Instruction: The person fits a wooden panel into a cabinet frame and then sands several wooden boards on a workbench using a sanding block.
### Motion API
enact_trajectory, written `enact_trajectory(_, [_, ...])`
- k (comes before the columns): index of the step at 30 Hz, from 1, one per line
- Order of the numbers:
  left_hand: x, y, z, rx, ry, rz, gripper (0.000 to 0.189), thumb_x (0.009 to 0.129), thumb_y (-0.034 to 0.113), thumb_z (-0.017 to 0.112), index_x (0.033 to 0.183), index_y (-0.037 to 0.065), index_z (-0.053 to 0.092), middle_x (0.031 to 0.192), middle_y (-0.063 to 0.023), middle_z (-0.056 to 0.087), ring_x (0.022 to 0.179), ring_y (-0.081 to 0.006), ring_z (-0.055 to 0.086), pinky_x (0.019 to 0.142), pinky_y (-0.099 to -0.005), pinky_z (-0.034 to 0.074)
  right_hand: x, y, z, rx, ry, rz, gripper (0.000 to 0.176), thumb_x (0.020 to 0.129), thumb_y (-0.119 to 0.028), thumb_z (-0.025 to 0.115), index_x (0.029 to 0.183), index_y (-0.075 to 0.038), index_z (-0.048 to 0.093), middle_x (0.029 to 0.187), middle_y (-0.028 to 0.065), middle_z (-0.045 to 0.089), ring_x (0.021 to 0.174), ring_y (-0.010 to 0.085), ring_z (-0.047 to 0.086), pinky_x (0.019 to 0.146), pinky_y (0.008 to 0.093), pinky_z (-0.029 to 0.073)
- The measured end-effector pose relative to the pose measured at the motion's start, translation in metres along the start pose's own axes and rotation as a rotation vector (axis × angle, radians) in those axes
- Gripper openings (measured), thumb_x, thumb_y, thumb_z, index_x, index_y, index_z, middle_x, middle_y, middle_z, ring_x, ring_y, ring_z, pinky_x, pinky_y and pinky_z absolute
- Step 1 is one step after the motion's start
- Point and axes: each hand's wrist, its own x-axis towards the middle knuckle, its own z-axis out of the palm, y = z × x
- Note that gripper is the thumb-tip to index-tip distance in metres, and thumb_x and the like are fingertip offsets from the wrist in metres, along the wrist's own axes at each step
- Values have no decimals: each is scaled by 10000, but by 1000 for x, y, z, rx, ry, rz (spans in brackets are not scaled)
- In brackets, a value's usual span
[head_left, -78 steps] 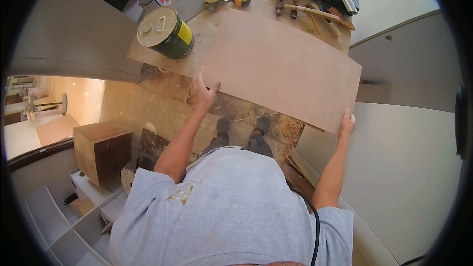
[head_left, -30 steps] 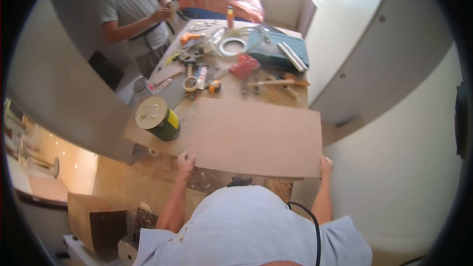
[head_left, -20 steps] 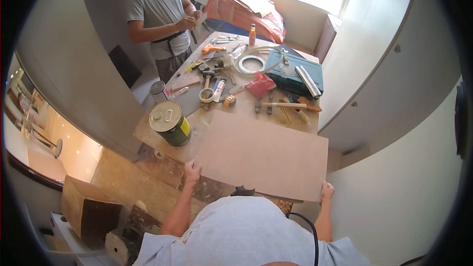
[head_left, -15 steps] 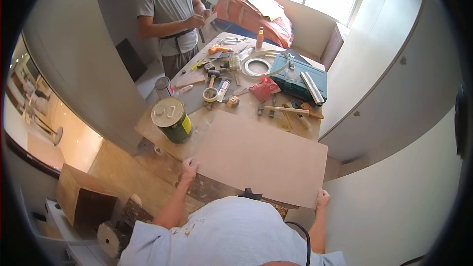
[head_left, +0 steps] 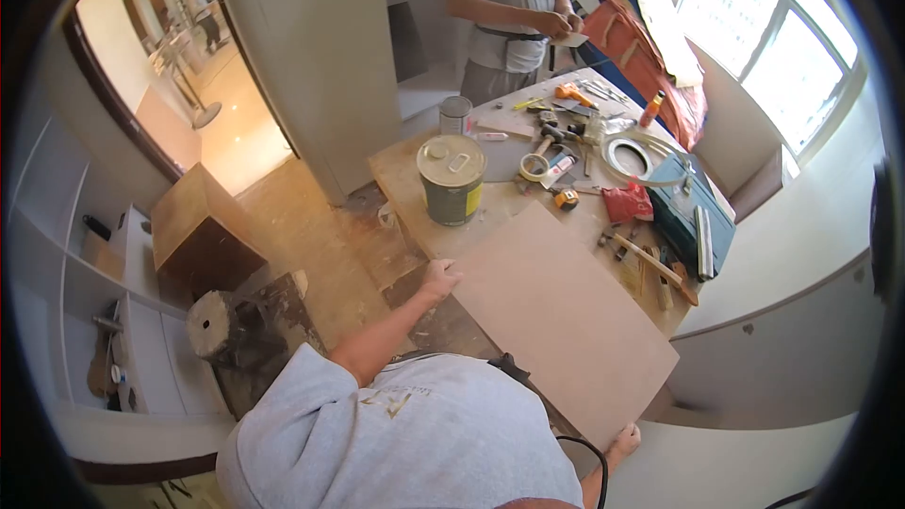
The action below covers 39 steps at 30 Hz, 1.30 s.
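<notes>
A flat light-brown board lies partly over the near end of the cluttered table, its near edge close to my body. My left hand is closed on the board's left corner. At the opposite near corner, my right hand grips the board's edge, its fingers partly hidden. Beyond my left hand stands a large lidded can with a green and yellow label. A roll of tape and an orange tape measure lie past the board's far edge.
A co-worker stands across the table, holding a small flat piece. Tools, a red bag, a green case and a bottle cover the tabletop. A wooden box and a machine stand at left.
The view has turned left, so the table and board appear farther right and tilted. Both hands still hold the board. More of the shelves and doorway at left shows.
</notes>
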Motion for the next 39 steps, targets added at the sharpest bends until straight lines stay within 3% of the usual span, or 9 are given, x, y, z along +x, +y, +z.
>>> enact_trajectory(2, [-24,18,0,168,107,48,678,780,286,783,1350,-11,568,1367,-264,555,1254,-375,555,1063,-408,438,-13,-45,20,-273,126,-122,354,973,-225,610,1181,57,656,1131,199,694,1019,332,655,871,413,514])
enact_trajectory(3, [-32,39,0,335,209,119,741,784,304,781,1415,18,518,1434,-270,491,1314,-400,498,1096,-432,405,-11,-66,42,-399,211,-336,392,974,-248,606,1228,51,636,1246,231,632,1159,364,578,981,440,451])
enact_trajectory(6, [-53,82,5,527,8,523,749,833,406,737,1445,55,485,1554,-238,331,1429,-420,314,1174,-489,289,-7,-94,130,-687,181,-792,476,976,-310,599,1316,23,591,1451,256,491,1400,376,396,1179,459,279])
enact_trajectory(8, [-68,89,28,563,-149,554,764,855,447,706,1464,56,463,1568,-246,308,1456,-433,265,1180,-514,268,-44,-122,179,-688,-132,-648,539,980,-369,570,1392,-23,550,1526,241,412,1471,374,288,1221,482,176])
enact_trajectory(10, [-74,97,39,739,-434,604,811,885,545,621,1527,107,390,1609,-264,217,1506,-425,148,1201,-540,203,-103,-180,186,-698,-189,-582,574,980,-401,551,1434,-50,514,1569,230,343,1495,373,225,1227,503,135])
enact_trajectory(14, [-86,98,42,773,-491,536,812,921,588,544,1576,173,305,1639,-235,170,1534,-399,66,1219,-547,114,-117,-215,184,-667,-374,-416,635,988,-451,483,1524,-117,420,1651,205,173,1537,375,69,1231,543,33])
enact_trajectory(23, [-86,85,45,842,-456,536,843,914,588,555,1600,210,245,1642,-267,101,1530,-415,66,1217,-546,111,-121,-221,176,-637,-350,-478,615,983,-412,495,1500,-83,444,1614,258,232,1507,428,152,1222,547,72])
enact_trajectory(30, [-83,98,39,733,-393,552,826,846,509,688,1530,156,388,1574,-290,265,1474,-428,222,1191,-548,186,-122,-218,178,-708,-372,-435,609,991,-407,492,1509,-94,428,1608,247,254,1505,427,163,1215,551,110])
enact_trajectory(39, [-83,107,34,790,-442,513,836,894,563,606,1581,202,295,1640,-238,132,1523,-406,104,1218,-542,123,-113,-207,192,-730,-266,-540,635,993,-423,483,1538,-112,384,1614,244,248,1506,427,165,1217,547,102])
